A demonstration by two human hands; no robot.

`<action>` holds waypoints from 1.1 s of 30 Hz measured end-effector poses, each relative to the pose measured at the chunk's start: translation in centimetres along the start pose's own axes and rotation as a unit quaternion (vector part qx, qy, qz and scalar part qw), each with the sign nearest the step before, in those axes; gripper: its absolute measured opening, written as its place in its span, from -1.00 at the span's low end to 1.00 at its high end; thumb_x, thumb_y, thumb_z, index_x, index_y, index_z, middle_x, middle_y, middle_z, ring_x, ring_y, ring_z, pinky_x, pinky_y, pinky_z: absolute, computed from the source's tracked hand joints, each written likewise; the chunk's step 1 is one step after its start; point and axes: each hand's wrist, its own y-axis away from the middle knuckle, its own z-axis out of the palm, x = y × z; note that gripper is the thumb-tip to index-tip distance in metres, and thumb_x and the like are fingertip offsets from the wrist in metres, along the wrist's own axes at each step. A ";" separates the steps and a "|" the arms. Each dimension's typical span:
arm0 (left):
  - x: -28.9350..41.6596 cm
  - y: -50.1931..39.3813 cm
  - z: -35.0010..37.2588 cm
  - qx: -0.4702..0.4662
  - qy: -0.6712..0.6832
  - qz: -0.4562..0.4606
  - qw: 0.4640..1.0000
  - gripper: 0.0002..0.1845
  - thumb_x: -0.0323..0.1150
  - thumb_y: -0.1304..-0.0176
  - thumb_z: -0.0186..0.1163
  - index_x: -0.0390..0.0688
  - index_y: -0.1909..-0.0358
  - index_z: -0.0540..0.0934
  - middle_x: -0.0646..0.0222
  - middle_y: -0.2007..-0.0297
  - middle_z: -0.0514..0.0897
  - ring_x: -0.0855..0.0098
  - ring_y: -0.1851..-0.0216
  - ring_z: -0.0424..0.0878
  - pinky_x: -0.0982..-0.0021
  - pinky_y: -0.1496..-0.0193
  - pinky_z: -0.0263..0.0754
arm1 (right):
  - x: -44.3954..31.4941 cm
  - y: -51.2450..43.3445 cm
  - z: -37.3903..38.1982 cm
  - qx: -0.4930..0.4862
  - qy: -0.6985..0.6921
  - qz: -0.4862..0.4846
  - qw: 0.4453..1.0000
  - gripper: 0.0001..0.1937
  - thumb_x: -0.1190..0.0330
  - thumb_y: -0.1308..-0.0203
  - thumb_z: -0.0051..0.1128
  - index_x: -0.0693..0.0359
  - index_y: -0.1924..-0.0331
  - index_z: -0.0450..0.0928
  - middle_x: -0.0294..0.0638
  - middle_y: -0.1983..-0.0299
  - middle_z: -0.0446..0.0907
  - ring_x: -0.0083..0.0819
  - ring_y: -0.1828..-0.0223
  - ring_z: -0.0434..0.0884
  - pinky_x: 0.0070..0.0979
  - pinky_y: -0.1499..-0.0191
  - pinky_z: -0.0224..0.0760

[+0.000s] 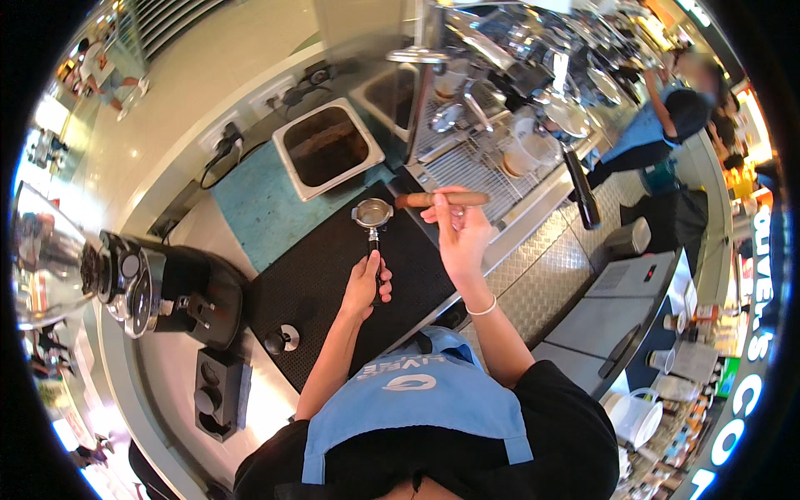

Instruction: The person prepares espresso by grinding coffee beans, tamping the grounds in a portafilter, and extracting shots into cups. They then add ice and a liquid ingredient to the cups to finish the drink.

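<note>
My left hand [364, 284] grips the black handle of an espresso portafilter [373, 214], its metal basket facing up over a black rubber mat [300, 300]. The basket looks bare of coffee grounds, though fine residue cannot be made out. In my right hand [461, 234] is a wooden-handled brush [447, 199], held level between thumb and fingers. Its dark bristle end points left, just beside the basket's rim, with a small gap between them. Beyond the portafilter, a steel bin [328, 150] with dark coffee grounds inside stands on a blue cloth [250, 206].
At upper right is an espresso machine [531, 81] with cups on its drip tray [456, 150] and a black-handled portafilter [581, 187] jutting out. A coffee grinder [181, 287], tamper [281, 339] and black tool holder [219, 394] stand left. Another person [656, 122] works at far right.
</note>
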 end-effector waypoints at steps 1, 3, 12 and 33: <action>0.3 1.0 0.2 0.007 -0.038 0.022 0.999 -0.62 -0.03 -0.57 -0.05 -0.14 0.29 0.36 0.43 0.51 0.45 0.56 0.64 0.48 0.46 0.65 0.35 | -0.8 0.0 0.3 0.001 -0.024 0.021 0.999 -0.84 0.43 -0.41 0.13 0.41 0.14 0.49 -0.09 0.29 0.67 -0.45 0.41 0.72 -0.57 0.36 0.62; 1.5 3.0 0.4 0.044 -0.125 0.056 0.990 -0.60 -0.03 -0.58 -0.07 -0.15 0.31 0.36 0.43 0.55 0.43 0.57 0.71 0.42 0.47 0.71 0.29 | -1.7 -0.6 2.0 -0.013 -0.012 0.041 0.999 -0.83 0.45 -0.41 0.14 0.43 0.13 0.47 -0.09 0.36 0.66 -0.47 0.44 0.72 -0.58 0.37 0.62; 13.2 8.6 -2.6 0.198 -0.411 0.231 0.859 -0.59 -0.13 -0.55 0.00 -0.27 0.39 0.45 0.23 0.71 0.49 0.27 0.71 0.50 0.23 0.59 0.37 | -4.1 -4.6 9.6 -0.231 -0.211 0.035 0.949 -0.87 0.50 -0.45 0.03 0.30 0.03 0.37 -0.08 0.20 0.66 -0.57 0.43 0.65 -0.64 0.32 0.57; 20.5 -0.2 -6.2 0.275 -0.687 0.412 0.531 -0.65 -0.10 -0.43 0.16 -0.21 0.28 0.43 0.04 0.58 0.60 -0.13 0.47 0.59 -0.04 0.46 0.40 | -0.4 -7.4 13.2 -0.026 -0.062 0.035 0.997 -0.81 0.40 -0.45 0.10 0.41 0.13 0.44 -0.15 0.39 0.66 -0.54 0.51 0.65 -0.58 0.40 0.57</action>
